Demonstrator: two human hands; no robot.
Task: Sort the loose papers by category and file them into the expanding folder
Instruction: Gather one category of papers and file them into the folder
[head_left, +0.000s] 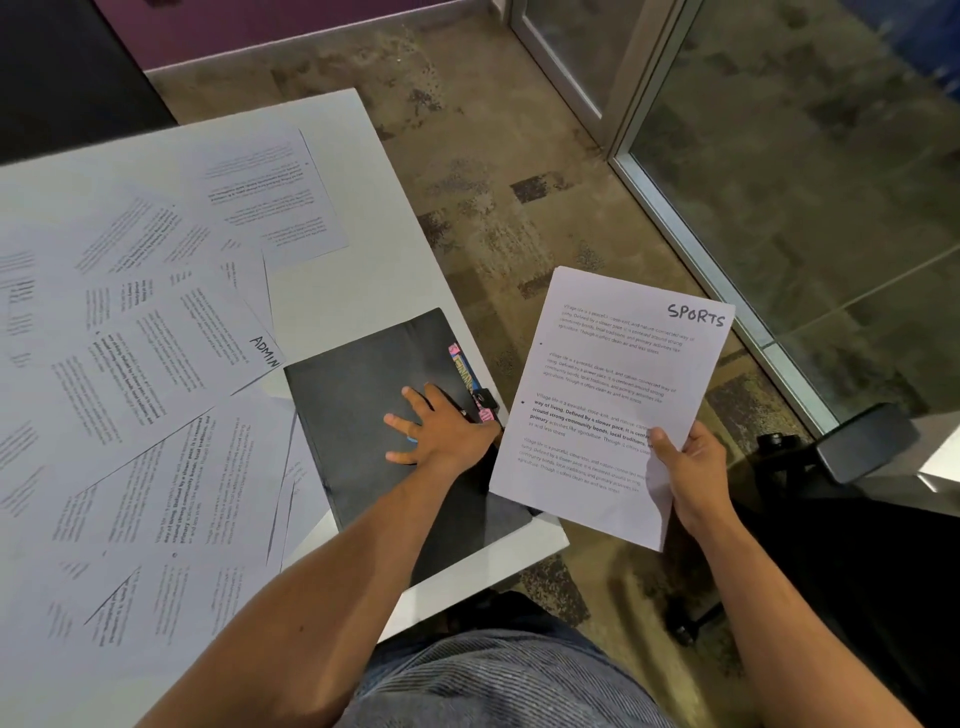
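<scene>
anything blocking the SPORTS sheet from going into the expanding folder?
Yes. The expanding folder lies shut and flat on the table, and the left hand rests on its cover. The right hand holds the SPORTS sheet in the air to the folder's right; nothing else lies between them.

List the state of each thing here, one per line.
Expanding folder: closed, flat on the table.
SPORTS sheet: held up off the table.
ADMIN sheet: lying loose among papers.
Left hand: fingers spread on folder.
Right hand: gripping SPORTS sheet.
</scene>
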